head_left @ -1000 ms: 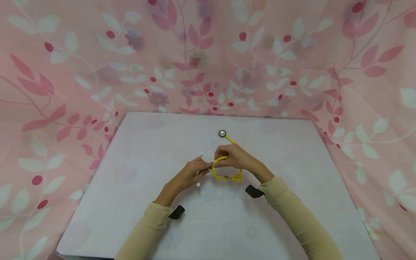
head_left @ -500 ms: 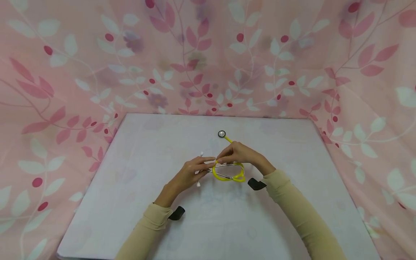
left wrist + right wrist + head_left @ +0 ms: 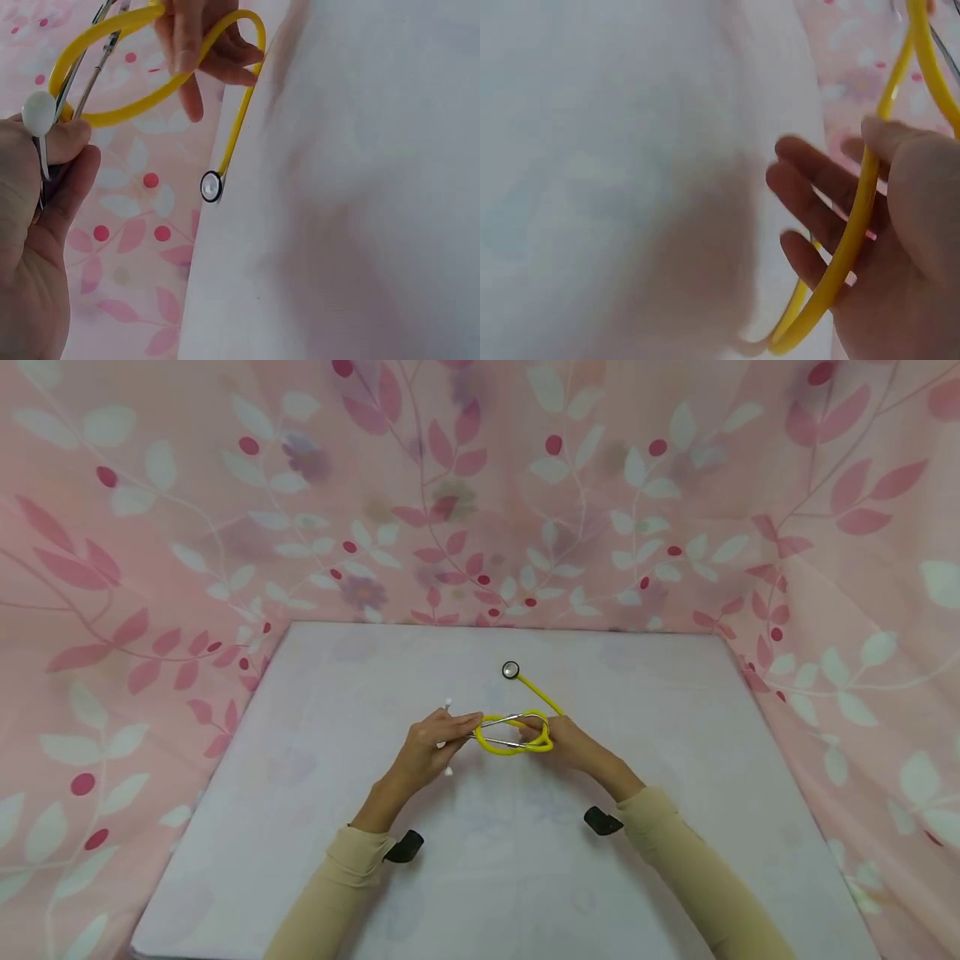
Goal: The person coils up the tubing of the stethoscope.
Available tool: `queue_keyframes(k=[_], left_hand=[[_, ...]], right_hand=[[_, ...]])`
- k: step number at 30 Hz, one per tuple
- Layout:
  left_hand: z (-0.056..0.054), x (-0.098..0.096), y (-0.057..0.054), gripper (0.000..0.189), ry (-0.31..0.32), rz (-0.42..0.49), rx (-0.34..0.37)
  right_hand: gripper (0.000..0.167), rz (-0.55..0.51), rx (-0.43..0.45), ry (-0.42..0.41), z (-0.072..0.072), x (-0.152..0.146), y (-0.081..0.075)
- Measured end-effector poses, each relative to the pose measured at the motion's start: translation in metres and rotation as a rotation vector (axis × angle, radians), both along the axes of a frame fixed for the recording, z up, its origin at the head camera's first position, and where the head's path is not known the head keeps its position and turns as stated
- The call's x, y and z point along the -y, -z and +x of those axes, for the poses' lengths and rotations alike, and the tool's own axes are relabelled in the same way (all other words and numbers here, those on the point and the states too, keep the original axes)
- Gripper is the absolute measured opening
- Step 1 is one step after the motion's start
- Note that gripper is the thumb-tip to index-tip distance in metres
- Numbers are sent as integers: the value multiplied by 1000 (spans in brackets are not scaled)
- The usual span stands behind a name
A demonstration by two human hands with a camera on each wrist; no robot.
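Between the hands looped the stethoscope: the left hand pinched its metal tubes from nine o'clock, the right held its tubing at three; its chest piece sat near twelve.

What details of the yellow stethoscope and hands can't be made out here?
Head view: fingertips of the right hand, partly hidden by yellow flexible tubing.
Head view: any markings on the round black-rimmed chestpiece, too small.
Left wrist: silver metal tubes, cut off by the top edge.
Right wrist: the same tubing, cut off by the right edge.
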State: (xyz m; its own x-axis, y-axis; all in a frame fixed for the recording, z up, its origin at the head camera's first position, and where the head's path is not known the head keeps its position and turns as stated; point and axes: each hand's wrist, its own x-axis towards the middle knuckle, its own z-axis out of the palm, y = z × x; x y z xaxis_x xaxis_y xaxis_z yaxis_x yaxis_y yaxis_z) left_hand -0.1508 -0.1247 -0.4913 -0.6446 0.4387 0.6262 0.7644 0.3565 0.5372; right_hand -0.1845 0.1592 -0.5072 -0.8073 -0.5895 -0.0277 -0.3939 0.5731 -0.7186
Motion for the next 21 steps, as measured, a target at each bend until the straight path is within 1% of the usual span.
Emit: queue_keyframes(k=[4, 6, 8, 11, 13, 16, 18, 21], left_hand=[[-3, 2, 6, 36, -88, 31, 13], [-5, 3, 8, 36, -142, 49, 16], [-7, 5, 9, 36, -191, 67, 15], [-9, 6, 10, 36, -250, 86, 13], [-11, 6, 11, 35, -285, 96, 12], [-13, 5, 12, 34, -325, 97, 19], [-14, 4, 14, 32, -344, 83, 38], [-13, 1, 15, 29, -366, 50, 74]], right_hand=[[37, 206, -290, 23, 22, 1, 10], [31, 269, -424, 31, 31, 0, 15], [24, 313, -537, 38, 38, -2, 17], [32, 322, -650, 32, 48, -3, 16], [40, 325, -722, -3, 54, -1, 12], [49, 336, -815, -68, 61, 4, 3], [48, 344, -862, -105, 65, 9, -6], [37, 335, -913, -149, 70, 18, -21]])
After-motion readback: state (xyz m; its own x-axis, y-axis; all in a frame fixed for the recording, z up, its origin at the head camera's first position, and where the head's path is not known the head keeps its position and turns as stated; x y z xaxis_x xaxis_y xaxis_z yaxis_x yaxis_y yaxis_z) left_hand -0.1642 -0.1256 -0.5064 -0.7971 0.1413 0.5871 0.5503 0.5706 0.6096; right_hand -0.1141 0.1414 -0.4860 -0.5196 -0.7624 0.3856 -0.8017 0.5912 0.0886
